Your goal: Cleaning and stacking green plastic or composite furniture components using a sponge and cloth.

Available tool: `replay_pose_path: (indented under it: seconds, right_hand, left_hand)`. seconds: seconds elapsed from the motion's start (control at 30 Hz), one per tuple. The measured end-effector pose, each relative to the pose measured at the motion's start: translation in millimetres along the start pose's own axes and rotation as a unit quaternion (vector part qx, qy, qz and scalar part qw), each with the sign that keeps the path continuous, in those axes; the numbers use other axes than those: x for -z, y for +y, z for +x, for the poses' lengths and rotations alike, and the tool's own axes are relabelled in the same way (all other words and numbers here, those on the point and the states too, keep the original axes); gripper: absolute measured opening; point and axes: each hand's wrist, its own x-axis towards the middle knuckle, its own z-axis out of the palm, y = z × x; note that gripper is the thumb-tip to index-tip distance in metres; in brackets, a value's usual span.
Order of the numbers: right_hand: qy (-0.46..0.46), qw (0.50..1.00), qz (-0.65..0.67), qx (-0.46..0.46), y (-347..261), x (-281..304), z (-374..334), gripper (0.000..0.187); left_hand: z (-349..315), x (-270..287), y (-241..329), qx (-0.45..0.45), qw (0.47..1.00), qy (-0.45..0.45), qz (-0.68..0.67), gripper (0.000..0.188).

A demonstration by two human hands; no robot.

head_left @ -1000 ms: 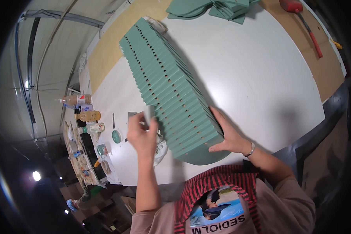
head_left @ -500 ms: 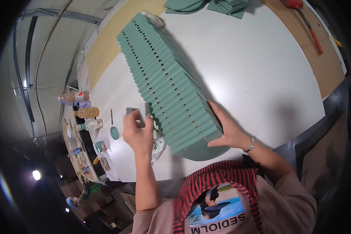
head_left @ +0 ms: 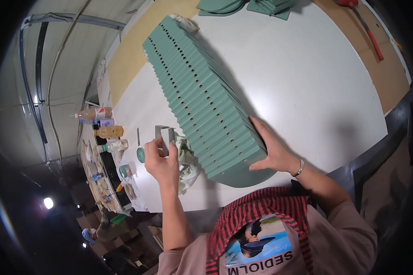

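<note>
while my right hand (head_left: 274, 153) lies flat and open against the near end of the row of green boards (head_left: 202, 98), my left hand (head_left: 163, 160) is closed around a small grey block (head_left: 167, 140), held just off the left side of the row. the boards stand on edge, fanned one against the next, in a long line running from the near edge of the white counter (head_left: 307, 91) toward its far left corner. each shows a round hole along its top edge. i would judge the work somewhere in the middle: the whole row looks evenly green already, and i cannot tell which boards the block has gone over and which are left. i count well over twenty boards, too tightly packed for an exact number. one crumpled rag (head_left: 186, 160) lies by the near end, touching the row. more green pieces (head_left: 247, 5) sit in two heaps at the far edge. one red-handled tool (head_left: 369, 34) lies at the far right. about three bottles (head_left: 101, 123) stand past the left edge.
</note>
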Motion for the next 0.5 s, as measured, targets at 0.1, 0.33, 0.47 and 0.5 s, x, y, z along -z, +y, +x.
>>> replay_pose_path:
  seconds: [0.1,0.33,0.47,0.5]
  right_hand:
    - [0.005,1.0,0.015,0.004,3,1,-1,0.13]
    - [-0.005,1.0,0.004,-0.007,0,2,0,0.129]
    - [-0.005,1.0,0.004,0.0,-3,1,-1,0.128]
    - [0.001,1.0,0.012,-0.002,-3,3,-1,0.128]
  left_hand:
    - [-3,7,49,-0.073,0.994,-0.04,-0.078,0.028]
    - [-11,19,-1,0.022,0.998,-0.038,-0.054,0.027]
    - [-20,5,58,-0.067,0.985,-0.086,-0.132,0.028]
    - [-23,-4,73,-0.121,0.983,-0.098,-0.099,0.03]
